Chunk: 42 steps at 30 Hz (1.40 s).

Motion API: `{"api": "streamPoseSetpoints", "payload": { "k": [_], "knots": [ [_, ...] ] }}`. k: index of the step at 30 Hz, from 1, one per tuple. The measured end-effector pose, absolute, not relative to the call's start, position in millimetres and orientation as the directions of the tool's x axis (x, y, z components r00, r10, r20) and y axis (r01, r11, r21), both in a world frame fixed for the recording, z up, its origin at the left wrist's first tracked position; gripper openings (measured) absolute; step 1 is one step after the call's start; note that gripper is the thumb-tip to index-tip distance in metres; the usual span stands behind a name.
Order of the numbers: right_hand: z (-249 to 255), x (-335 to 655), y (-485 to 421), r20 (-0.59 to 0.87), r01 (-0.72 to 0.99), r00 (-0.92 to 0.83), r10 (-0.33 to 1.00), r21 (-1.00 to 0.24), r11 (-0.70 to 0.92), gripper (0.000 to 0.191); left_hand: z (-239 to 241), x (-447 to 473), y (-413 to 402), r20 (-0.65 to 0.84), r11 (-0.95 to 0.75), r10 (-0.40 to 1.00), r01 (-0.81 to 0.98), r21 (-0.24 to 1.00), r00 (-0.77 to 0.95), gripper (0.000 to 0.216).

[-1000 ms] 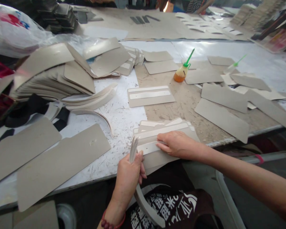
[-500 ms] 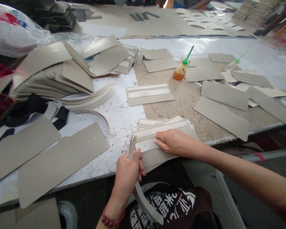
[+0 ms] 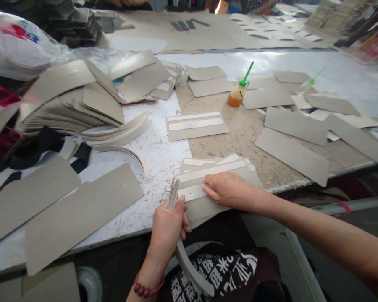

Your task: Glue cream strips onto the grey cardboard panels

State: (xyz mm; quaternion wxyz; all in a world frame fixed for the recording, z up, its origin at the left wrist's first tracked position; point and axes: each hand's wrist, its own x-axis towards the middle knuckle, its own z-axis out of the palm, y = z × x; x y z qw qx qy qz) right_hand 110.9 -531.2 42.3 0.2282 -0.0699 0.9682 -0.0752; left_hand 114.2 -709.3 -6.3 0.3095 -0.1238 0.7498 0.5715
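My left hand [image 3: 169, 224] is closed round a curved bundle of pale cardboard strips [image 3: 193, 272], whose lower end hangs over the dark printed apron. Its thumb and fingers are also at the left edge of a stack of grey-beige cardboard panels [image 3: 204, 209] at the table's front edge. On the top panel lie two pale strips, one along the far side and a white strip [image 3: 193, 193] across the middle. My right hand [image 3: 228, 191] has its fingers curled together, with thumb and forefinger on that middle strip; its fingertips are partly hidden.
Beyond the stack lies a panel with two strips [image 3: 198, 126]. A glue bottle [image 3: 236, 95] with a green nozzle stands behind it. Loose panels [image 3: 291, 155] spread to the right; at left are a thick panel pile [image 3: 69, 100], more strips [image 3: 119, 133] and large panels [image 3: 85, 218].
Both hands keep nearly the same place and grip. The whole view has shifted very slightly; the strips and panels look unchanged.
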Motion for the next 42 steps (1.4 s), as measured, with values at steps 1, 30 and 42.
{"api": "streamPoseSetpoints", "payload": {
  "k": [1, 30, 42],
  "knots": [
    [42, 111, -531, -0.429, -0.104, -0.887, -0.171, -0.176, 0.979, 0.027, -7, 115, -710, -0.599, 0.318, 0.175, -0.531, 0.786, -0.781, 0.034],
    [41, 113, -538, -0.381, -0.163, -0.880, -0.285, -0.323, 0.932, 0.024, -17, 136, -740, 0.332, 0.647, 0.440, 0.551, 0.528, -0.834, 0.017],
    [41, 102, -543, -0.437, -0.188, -0.855, -0.278, -0.239, 0.953, 0.026, -28, 143, -733, 0.315, 0.572, 0.692, 0.759, 0.311, -0.650, 0.042]
  ]
}}
